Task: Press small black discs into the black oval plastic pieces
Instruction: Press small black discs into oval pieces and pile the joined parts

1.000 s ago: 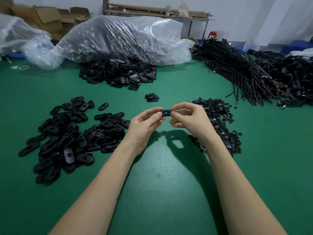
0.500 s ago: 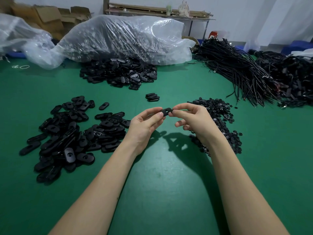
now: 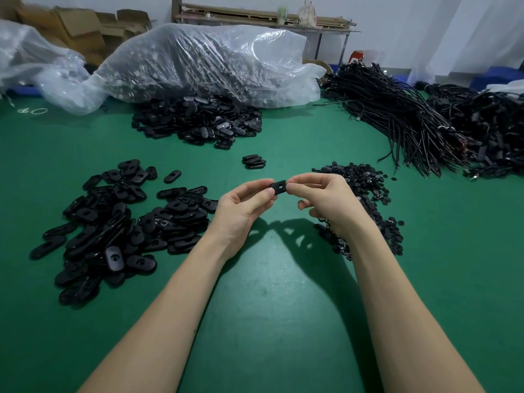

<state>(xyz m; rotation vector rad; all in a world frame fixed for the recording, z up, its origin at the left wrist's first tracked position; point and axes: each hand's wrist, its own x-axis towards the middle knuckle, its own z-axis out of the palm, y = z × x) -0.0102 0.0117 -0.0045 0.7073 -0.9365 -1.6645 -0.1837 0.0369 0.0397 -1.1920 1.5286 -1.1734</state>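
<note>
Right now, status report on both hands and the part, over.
Left hand and right hand both pinch one black oval plastic piece above the green table. Disc seating not visible. Nothing in the way.

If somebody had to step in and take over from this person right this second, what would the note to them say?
Left hand: pinching one end of a black oval piece above the green table.
Right hand: pinching the other end of it.
Whether a disc is seated in it is too small to tell.
Supplies: loose oval pieces heaped to the left, small discs heaped under and behind the right hand.
A small stack of ovals sits just beyond the hands.
Left to do: finish this piece, then work on through the heap.
</note>
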